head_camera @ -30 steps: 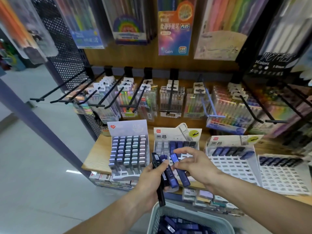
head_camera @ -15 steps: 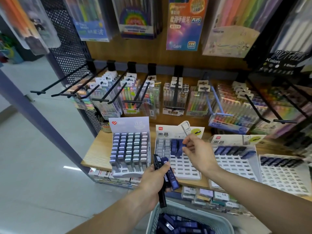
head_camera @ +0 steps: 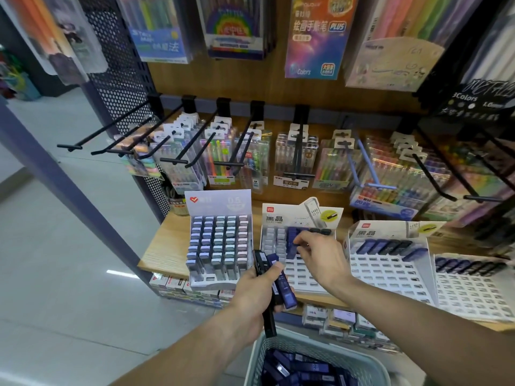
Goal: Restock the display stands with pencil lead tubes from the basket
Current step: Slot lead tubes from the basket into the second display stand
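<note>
The right hand [head_camera: 320, 253] pinches 1 blue lead tube [head_camera: 292, 243] into a slot of the middle display stand [head_camera: 295, 270]; best kept upright and pressed straight down; empty slots lie just below the grip; the left hand [head_camera: 257, 291] grips spare tubes [head_camera: 281, 285] above the basket [head_camera: 359, 360].

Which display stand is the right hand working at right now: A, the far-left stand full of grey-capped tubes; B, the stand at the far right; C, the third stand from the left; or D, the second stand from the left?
D: the right hand sits over the second stand from the left, its fingertips on a blue tube in the upper rows.
</note>
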A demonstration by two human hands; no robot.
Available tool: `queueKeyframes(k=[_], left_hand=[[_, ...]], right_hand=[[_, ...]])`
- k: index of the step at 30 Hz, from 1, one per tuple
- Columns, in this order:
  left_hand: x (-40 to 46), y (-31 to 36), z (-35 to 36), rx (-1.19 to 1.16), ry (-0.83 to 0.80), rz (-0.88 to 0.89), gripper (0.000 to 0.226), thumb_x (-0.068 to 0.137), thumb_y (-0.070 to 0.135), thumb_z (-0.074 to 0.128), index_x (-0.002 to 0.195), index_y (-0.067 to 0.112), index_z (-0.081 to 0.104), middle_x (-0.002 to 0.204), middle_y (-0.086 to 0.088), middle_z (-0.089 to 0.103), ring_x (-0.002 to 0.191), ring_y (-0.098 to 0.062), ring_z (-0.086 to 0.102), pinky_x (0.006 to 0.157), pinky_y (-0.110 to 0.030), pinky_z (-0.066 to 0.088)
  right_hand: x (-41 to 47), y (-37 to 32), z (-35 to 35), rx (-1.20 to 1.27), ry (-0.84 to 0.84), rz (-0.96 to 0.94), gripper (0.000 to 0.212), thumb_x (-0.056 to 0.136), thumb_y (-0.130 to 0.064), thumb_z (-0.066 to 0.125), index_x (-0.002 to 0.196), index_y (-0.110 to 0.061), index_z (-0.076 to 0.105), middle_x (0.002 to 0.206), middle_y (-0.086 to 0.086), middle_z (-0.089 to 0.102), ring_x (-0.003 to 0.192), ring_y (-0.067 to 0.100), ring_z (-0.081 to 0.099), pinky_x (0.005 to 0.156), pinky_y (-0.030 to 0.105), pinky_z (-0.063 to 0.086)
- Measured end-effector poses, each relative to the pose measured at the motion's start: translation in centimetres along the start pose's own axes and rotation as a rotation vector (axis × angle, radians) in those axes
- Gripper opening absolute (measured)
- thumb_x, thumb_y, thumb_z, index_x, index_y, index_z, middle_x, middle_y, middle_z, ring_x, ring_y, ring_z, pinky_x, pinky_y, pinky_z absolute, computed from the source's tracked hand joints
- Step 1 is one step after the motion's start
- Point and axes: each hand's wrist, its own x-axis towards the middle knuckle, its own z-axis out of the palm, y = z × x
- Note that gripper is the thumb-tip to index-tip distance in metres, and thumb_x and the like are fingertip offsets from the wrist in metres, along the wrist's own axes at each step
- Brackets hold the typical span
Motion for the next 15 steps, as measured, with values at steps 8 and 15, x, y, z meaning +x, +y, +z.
queueKeyframes(k=[8,15], left_hand=[[-0.4,0.0,-0.2,0.019,-0.007,0.031,0.031,0.091,0.033,0.075,0.106,0.009,0.062,0.075,-0.008,0.069,0.054,-0.021,0.062,0.043,-0.024,0.041],[-1.4,-0.2,0.7,0.066,-0.074,0.070,0.030,0.088,0.035,0.077,0.106,0.013,0.066,0.076,-0.001,0.077,0.070,-0.024,0.074,0.046,-0.024,0.050]], right_hand=[[-0.4,-3.0,-2.2,0.420,-0.052,0.169,0.009,0.094,-0.028,0.068,0.100,-0.023,0.073,0.089,-0.007,0.073,0.077,0.007,0.068,0.071,0.024,0.052],[-2.0,-3.3,-4.9,0.949,-0.391,0.480,0.008,0.086,-0.003,0.075,0.093,-0.006,0.077,0.092,0.007,0.077,0.075,0.013,0.070,0.067,0.024,0.057]])
